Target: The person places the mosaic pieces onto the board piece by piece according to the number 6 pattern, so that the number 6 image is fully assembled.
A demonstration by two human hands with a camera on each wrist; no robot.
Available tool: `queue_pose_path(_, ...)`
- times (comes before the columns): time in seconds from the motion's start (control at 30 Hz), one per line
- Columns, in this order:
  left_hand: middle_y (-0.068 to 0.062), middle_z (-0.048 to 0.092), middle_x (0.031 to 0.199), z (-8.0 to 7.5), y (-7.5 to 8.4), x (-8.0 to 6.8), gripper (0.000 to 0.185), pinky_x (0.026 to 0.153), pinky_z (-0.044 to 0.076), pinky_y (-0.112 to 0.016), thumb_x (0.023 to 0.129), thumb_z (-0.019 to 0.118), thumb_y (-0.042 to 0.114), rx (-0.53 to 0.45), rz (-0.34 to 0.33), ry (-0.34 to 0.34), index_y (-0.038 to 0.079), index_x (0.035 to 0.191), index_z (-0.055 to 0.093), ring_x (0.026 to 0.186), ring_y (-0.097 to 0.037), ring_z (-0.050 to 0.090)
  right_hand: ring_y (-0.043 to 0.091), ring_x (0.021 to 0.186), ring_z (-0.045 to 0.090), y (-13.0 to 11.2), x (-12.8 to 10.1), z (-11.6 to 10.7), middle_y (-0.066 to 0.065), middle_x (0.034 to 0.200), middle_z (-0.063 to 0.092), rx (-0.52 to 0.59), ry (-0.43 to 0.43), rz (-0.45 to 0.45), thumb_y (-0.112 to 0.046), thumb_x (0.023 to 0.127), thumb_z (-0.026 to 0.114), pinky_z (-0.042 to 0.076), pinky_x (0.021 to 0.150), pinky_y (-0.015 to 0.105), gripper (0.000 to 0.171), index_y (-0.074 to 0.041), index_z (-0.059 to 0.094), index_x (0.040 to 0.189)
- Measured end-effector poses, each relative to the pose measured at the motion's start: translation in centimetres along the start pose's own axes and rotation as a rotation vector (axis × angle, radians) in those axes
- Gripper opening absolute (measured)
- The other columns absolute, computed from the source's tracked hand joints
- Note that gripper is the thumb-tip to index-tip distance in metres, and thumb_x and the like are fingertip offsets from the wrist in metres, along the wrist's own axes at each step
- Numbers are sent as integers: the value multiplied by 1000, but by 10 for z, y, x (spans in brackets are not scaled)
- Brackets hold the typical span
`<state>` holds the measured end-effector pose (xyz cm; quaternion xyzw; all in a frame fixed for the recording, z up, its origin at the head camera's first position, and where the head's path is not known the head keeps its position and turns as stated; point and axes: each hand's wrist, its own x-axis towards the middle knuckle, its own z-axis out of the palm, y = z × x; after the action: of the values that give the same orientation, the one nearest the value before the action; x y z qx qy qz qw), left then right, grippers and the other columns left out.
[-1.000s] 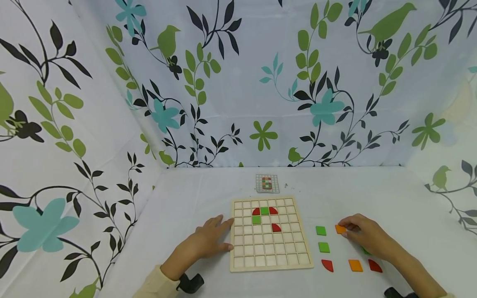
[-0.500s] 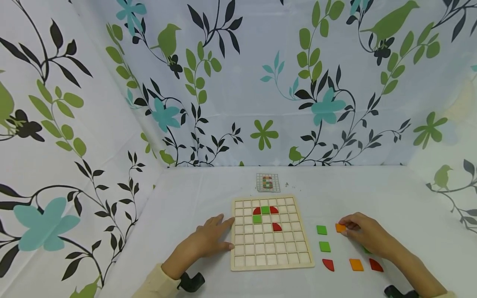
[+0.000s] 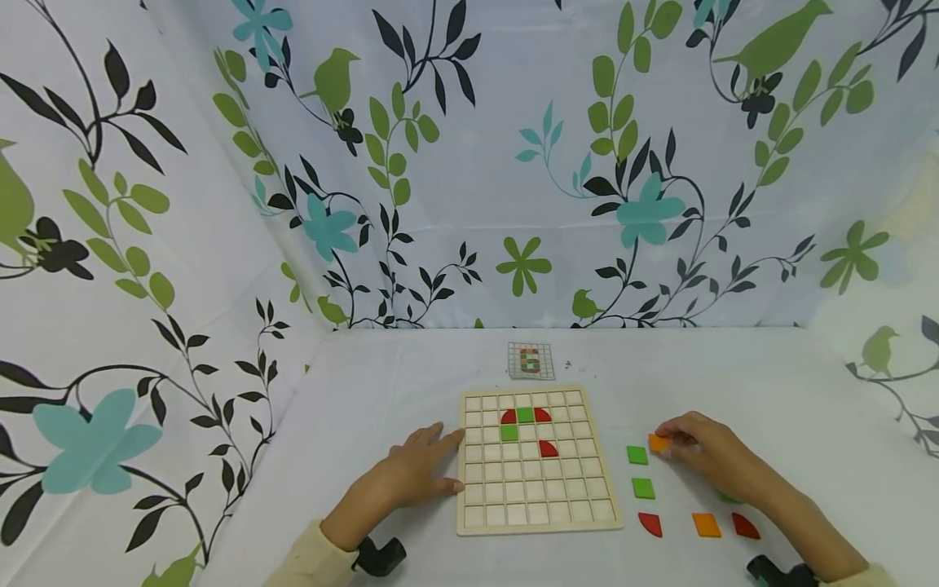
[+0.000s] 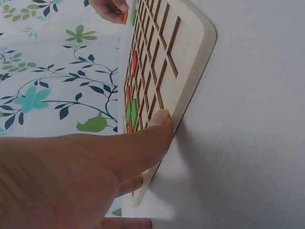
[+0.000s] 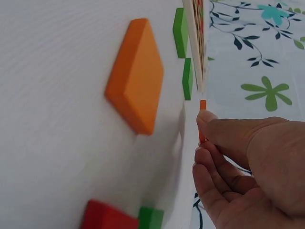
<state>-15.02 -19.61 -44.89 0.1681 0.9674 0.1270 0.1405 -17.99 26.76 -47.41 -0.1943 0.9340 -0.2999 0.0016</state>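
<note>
Your left hand (image 4: 71, 176) rests flat, its thumb (image 4: 152, 126) touching the edge of the board (image 4: 190, 57). Red and green pieces (image 4: 132, 112) sit in it.

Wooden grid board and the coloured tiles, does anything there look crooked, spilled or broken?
Nothing stands out. The wooden grid board lies flat, with its red and green tiles seated in cells. The left hand rests against its edge, the right hand pinches an orange tile, and the loose tiles lie flat beside the board.
</note>
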Motion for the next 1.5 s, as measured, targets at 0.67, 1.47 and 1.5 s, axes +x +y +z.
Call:
queue_pose_path(0.67,-22,36,154,-2,4,-3,76,97,34,-73,91,71,47,2,11,17,16,153,41,141,-42,33,22,105,63,-51,38,5,-3,106,62,-10,-9,-102,-4,87,77,54,88,38,29,-10,70,115)
queue_pose_path(1.47,-21,35,155,-2,3,-3,77,98,35,-71,91,70,49,16,6,9,16,154,40,142,-41,32,17,100,58,-91,65,38,-4,102,61,21,-97,-81,-12,91,75,53,90,38,20,-12,71,110)
queue_pose_path(1.5,-21,34,155,-2,2,-2,77,98,35,-71,91,70,49,15,4,6,16,154,40,142,-41,32,17,100,58,-92,65,39,-4,102,61,17,-101,-74,-13,91,76,53,90,37,20,-12,71,110)
